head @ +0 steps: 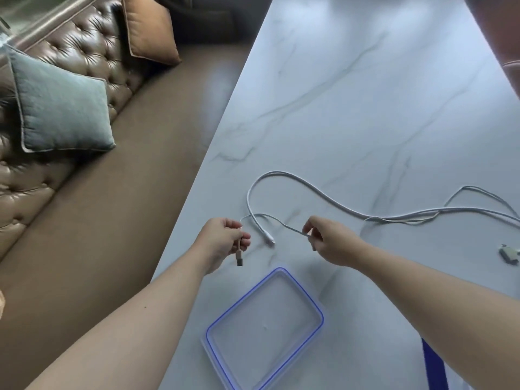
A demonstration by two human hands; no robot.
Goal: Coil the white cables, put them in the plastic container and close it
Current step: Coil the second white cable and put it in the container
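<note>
A thin white cable runs between my two hands above the marble table. My left hand grips it near its USB plug, which hangs down below the fingers. My right hand pinches the same cable a short way along. A thicker white cable lies loose on the table, looping from a small plug between my hands off to the right. A clear plastic lid with a blue seal lies flat near the front edge. The container's body is not in view.
A small white adapter rests at the right edge of the table. A blue strip shows at the lower right. Left of the table stands a brown tufted sofa with a grey cushion and an orange cushion.
</note>
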